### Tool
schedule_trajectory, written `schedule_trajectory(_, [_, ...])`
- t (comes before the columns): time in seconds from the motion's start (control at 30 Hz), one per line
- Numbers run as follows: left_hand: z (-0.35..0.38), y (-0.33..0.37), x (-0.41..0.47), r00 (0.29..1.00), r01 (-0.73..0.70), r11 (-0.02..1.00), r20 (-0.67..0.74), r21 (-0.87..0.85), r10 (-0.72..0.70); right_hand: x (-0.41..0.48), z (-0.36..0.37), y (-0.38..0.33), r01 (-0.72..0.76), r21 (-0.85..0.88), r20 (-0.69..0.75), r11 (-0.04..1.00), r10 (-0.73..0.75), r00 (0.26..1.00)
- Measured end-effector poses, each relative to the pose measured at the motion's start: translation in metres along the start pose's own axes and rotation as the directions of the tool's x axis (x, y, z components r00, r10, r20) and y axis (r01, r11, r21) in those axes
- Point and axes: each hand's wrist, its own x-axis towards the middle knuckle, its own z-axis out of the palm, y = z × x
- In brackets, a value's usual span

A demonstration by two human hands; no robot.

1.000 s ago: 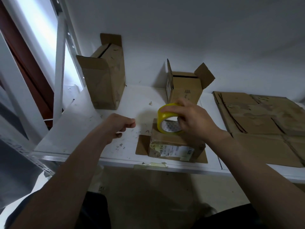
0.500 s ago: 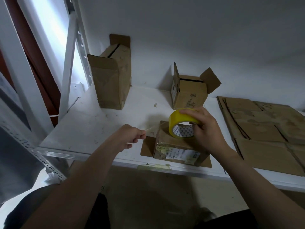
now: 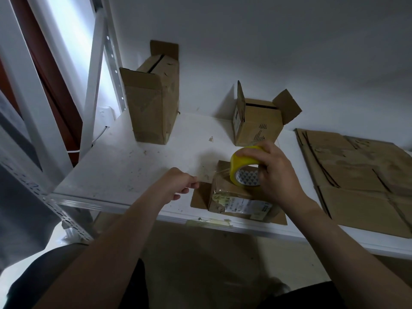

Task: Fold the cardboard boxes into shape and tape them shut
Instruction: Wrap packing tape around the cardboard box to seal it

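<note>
Yellow tape roll (image 3: 240, 162) gripped by right hand (image 3: 276, 175) atop box (image 3: 223, 188) at table's (image 3: 133, 166) front edge; left hand (image 3: 179, 181) pinches its strip (image 3: 211, 174).

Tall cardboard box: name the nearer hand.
Left. The left hand pinches the tape strip in front of the tall cardboard box; the right hand grips the yellow tape roll farther right.

White table (image 3: 124, 175) set against pale wall (image 3: 267, 41). Small scraps (image 3: 210, 139) scattered on tabletop. Perforated metal upright (image 3: 112, 70) seen at table's rear left corner, bright window (image 3: 66, 30) behind. Brown floor (image 3: 200, 264) seen below.
</note>
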Motion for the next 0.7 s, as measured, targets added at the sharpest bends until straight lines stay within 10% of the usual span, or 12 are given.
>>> schedule_trajectory(0.5, [0.046, -0.001, -0.001, 0.997, 0.028, 1.0, 0.076, -0.006, -0.028, -0.002, 0.007, 0.0, -0.047, -0.037, -0.085, 0.998, 0.044, 0.995])
schedule_trajectory(0.7, [0.05, -0.007, -0.018, 0.962, -0.267, 0.896, 0.039, 0.356, 0.271, -0.002, 0.007, -0.001, -0.072, -0.034, -0.087, 0.997, 0.068, 0.994])
